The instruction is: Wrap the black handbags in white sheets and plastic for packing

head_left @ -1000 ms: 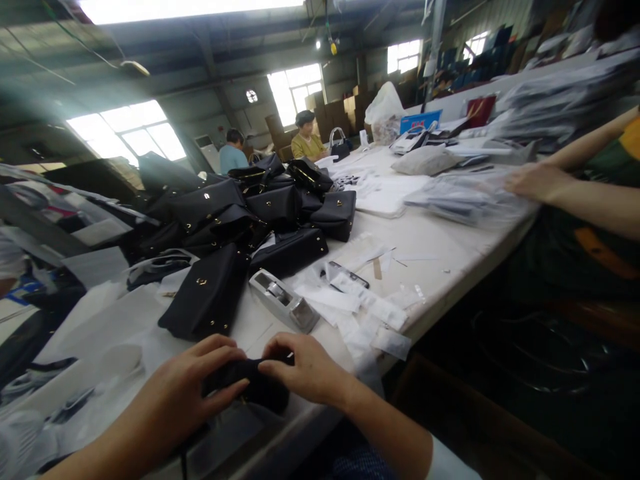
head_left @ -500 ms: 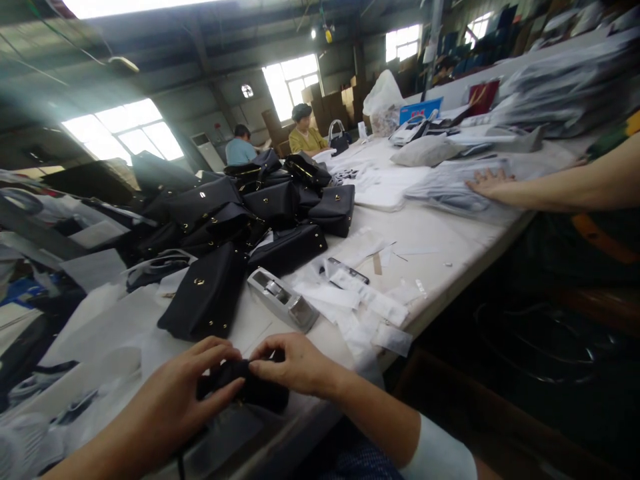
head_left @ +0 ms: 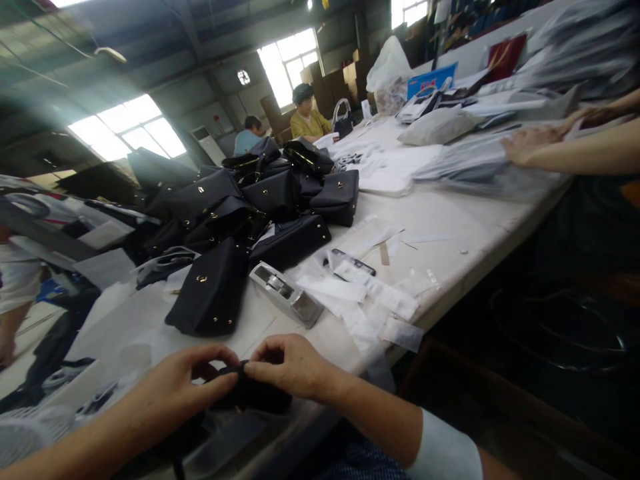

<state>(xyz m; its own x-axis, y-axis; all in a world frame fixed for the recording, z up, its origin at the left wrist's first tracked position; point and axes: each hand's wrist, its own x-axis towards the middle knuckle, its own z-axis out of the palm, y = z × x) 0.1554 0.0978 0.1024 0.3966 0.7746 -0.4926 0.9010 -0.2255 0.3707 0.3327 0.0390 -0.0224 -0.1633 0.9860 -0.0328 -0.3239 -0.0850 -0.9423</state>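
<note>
At seven o'clock in view, the left hand (head_left: 175, 383) and right hand (head_left: 296, 367) are gripping a black item (head_left: 265, 397) at the surface's (head_left: 460, 217) near edge, the left thumb and fingers now pinching closer together than half a second ago. At nine o'clock, more of a white-sleeved person (head_left: 17, 283) is showing.

There is one grey plastic boxy tape dispenser (head_left: 287, 295). On its near side are one bare left hand (head_left: 193, 379), one bare right hand (head_left: 296, 370) and one soft black item (head_left: 265, 396). Just left of the dispenser lies one black bag with a gold clasp (head_left: 207, 291); just behind it, one black bag lying lengthwise (head_left: 296, 241). Farther behind it, heaped black bags (head_left: 270, 197) overlap too much to count. Well beyond the dispenser stand one blue printed box (head_left: 431, 81), one dark-red bag (head_left: 507, 57) and one translucent white plastic bag (head_left: 390, 65), plus one grey cushion-shaped pack (head_left: 437, 127).
</note>
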